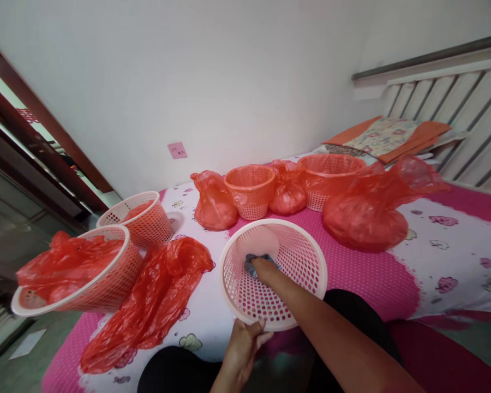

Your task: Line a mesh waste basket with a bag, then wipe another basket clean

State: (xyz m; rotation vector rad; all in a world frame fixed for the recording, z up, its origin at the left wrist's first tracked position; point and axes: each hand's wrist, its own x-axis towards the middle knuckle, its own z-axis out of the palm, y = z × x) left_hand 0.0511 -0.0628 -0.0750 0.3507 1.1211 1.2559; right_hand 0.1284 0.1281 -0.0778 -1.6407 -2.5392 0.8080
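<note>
A pale pink perforated plastic basket [311, 256] is tilted with its mouth towards me, on the bed in front of my knees. My left hand [245, 346] grips its near rim, thumb on the rim and fingers beneath. Deep inside the basket, my right hand [264, 270] is closed on a grey-blue cloth [251, 266], pressed near the basket's bottom. The fingertips of this hand are partly hidden by the cloth. Just left of the basket, an empty red plastic bag [155, 300] lies crumpled on the bedspread.
Two pink baskets [125, 273] with red bags inside stand at left. Along the wall are a filled red bag [215, 204], a bag-covered basket [251, 191], another such basket [331, 169] and a large tied red bag [364, 218]. Folded fabric [384, 136] lies near the radiator [466, 103].
</note>
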